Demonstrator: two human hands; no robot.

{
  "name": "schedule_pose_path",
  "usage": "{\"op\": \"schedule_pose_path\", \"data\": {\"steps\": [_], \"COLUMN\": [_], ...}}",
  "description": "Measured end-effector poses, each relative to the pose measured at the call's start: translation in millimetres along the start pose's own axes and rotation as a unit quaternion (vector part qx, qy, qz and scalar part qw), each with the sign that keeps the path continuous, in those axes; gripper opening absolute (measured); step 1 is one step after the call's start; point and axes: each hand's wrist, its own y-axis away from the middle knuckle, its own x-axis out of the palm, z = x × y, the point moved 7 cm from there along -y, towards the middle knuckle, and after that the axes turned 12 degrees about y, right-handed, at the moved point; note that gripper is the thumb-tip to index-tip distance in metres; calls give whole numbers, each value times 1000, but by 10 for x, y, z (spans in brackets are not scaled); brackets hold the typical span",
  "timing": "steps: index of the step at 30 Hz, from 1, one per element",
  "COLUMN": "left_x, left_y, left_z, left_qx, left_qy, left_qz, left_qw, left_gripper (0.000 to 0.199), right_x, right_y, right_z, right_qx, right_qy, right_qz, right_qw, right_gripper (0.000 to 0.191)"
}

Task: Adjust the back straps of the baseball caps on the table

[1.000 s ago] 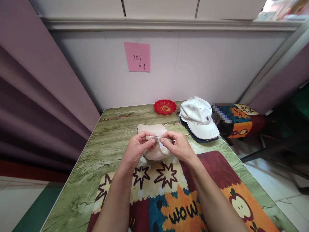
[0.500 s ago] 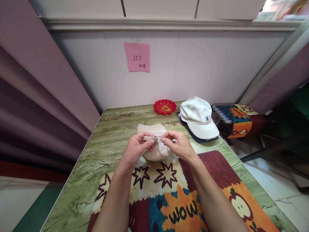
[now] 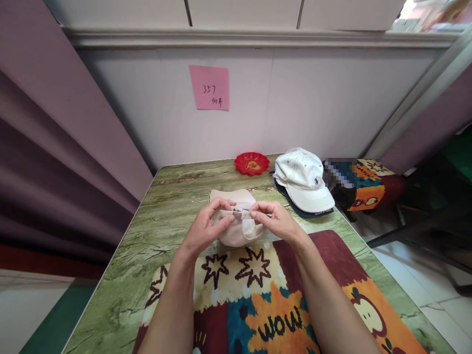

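A pale beige baseball cap (image 3: 235, 237) lies on the table in front of me, its brim (image 3: 226, 194) pointing away and its rear opening toward me. Its back strap, with a small metal buckle (image 3: 238, 215), is stretched level between my hands. My left hand (image 3: 206, 223) has the strap between thumb and fingers by the buckle, the thumb and index finger slightly parted. With thumb and index finger pinched, my right hand (image 3: 275, 221) grips the strap on the other side. The fingers partly cover the strap's ends.
A white cap (image 3: 302, 172) sits on a dark navy cap (image 3: 313, 213) at the table's right edge. Behind stands a red scalloped dish (image 3: 251, 163). A patterned mat (image 3: 236, 290) lies under my forearms. A pink note (image 3: 210, 87) is on the wall.
My left thumb and index finger have spread apart from a tighter pinch, showing more of the strap and buckle. My right hand has shifted slightly right along the strap.
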Motion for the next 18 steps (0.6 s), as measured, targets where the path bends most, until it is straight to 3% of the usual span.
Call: {"op": "schedule_pose_path", "data": {"steps": [4, 8, 12, 18], "left_x": [-27, -75, -112, -80], "left_y": [3, 10, 17, 7], "left_z": [32, 42, 84, 76], "left_qx": [-4, 1, -21, -27], "left_qy": [-25, -66, -65, -43], "left_qz": [18, 19, -5, 3], "left_qw": [1000, 998, 998, 999], "left_gripper": [46, 30, 30, 23], "right_x": [-15, -7, 19, 16], "right_y": [-12, -11, -14, -18], "right_z": [33, 51, 67, 49], "right_qx": [-15, -17, -19, -24], "right_qy": [-6, 1, 1, 8], "right_qz": [-24, -29, -26, -27], "right_qw": [1000, 999, 999, 999], "right_gripper": [24, 24, 24, 27]}}
